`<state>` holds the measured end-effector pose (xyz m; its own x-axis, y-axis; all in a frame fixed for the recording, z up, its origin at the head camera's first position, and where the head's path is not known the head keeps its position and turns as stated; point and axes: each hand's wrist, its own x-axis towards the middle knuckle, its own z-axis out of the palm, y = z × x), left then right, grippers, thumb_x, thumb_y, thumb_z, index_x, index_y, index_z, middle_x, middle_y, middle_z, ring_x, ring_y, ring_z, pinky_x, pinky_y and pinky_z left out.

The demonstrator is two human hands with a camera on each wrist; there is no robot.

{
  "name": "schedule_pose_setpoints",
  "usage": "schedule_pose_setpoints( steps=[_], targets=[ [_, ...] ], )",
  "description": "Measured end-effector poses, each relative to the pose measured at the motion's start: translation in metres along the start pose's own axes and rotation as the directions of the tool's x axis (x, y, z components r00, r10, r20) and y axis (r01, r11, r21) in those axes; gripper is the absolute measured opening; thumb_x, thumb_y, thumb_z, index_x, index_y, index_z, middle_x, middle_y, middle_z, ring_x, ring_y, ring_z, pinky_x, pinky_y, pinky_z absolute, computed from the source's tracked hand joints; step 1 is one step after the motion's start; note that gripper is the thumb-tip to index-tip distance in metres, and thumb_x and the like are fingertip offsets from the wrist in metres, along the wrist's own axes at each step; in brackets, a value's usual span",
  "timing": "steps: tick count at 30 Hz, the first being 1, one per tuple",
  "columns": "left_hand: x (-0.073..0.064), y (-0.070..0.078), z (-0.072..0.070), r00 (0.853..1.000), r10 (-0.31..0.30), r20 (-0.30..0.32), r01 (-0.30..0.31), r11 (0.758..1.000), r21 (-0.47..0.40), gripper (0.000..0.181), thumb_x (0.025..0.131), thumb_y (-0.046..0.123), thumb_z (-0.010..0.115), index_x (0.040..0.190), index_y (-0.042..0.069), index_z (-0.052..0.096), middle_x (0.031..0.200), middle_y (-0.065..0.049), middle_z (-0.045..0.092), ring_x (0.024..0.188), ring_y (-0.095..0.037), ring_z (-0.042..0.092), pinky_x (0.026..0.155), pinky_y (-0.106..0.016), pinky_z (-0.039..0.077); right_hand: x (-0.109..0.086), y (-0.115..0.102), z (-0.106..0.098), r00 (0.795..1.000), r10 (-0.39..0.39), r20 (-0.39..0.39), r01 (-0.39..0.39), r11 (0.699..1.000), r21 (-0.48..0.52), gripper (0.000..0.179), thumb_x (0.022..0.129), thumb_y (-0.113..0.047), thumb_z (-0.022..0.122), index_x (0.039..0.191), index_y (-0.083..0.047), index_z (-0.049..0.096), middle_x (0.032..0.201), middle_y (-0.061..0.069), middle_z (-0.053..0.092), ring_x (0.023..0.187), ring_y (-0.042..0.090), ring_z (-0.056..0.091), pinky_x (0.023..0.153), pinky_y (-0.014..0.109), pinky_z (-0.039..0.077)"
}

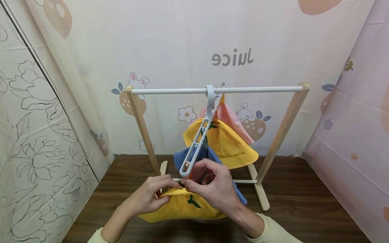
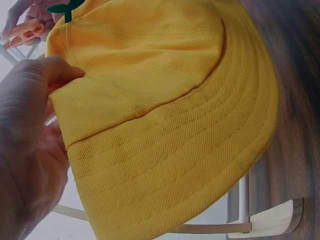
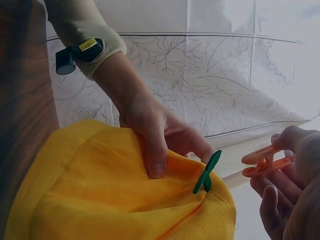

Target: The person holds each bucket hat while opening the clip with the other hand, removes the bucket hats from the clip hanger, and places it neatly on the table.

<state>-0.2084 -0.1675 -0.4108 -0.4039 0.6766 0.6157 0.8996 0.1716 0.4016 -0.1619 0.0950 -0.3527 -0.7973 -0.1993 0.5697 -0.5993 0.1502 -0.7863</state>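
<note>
My left hand (image 1: 152, 194) pinches the crown of a yellow hat (image 1: 179, 206) between thumb and fingers. A green sprout (image 3: 206, 174) tops that hat. My right hand (image 1: 217, 185) grips an orange clothespin (image 3: 265, 161) at the near end of a white hanger (image 1: 197, 145). In the right wrist view the clothespin's tips stand apart from the hat, with no cloth between them. Behind my right hand, a blue hat (image 1: 181, 158) hangs from the hanger, partly hidden. Farther back hang another yellow hat (image 1: 234, 145) and a pink hat (image 1: 232, 119).
The hanger hooks over the white bar (image 1: 258, 89) of a rack with wooden posts (image 1: 282, 133) and feet (image 1: 261, 197). The rack stands on a dark wooden table (image 1: 304, 202). Patterned curtains (image 1: 167, 44) enclose the back and sides.
</note>
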Motion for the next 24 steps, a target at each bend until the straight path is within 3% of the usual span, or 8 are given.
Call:
schedule_pose_setpoints(
  steps=[13,24],
  targets=[
    [-0.0028,0.0038,0.0011,1.000,0.000,0.011,0.000,1.000,0.027,0.045,0.088,-0.013,0.077,0.127,0.010,0.076,0.110,-0.006,0.080,0.080,0.001,0.062,0.058,-0.006,0.050,-0.0049,0.0005,0.0012,1.000,-0.007,0.007,0.007,1.000,-0.006,0.031,0.087,-0.008,0.096,0.111,-0.012,0.078,0.089,0.007,0.080,0.076,0.006,0.074,0.054,0.028,0.058],
    [-0.0068,0.0064,0.0020,1.000,0.010,0.004,-0.010,0.999,0.034,0.045,0.088,-0.013,0.076,0.127,0.010,0.075,0.110,-0.008,0.079,0.079,0.000,0.062,0.059,-0.006,0.050,-0.0016,-0.0068,0.0088,1.000,-0.016,-0.020,0.016,1.000,-0.014,0.040,0.085,-0.011,0.098,0.118,-0.011,0.077,0.097,0.007,0.079,0.078,0.020,0.071,0.053,0.028,0.057]
  ],
)
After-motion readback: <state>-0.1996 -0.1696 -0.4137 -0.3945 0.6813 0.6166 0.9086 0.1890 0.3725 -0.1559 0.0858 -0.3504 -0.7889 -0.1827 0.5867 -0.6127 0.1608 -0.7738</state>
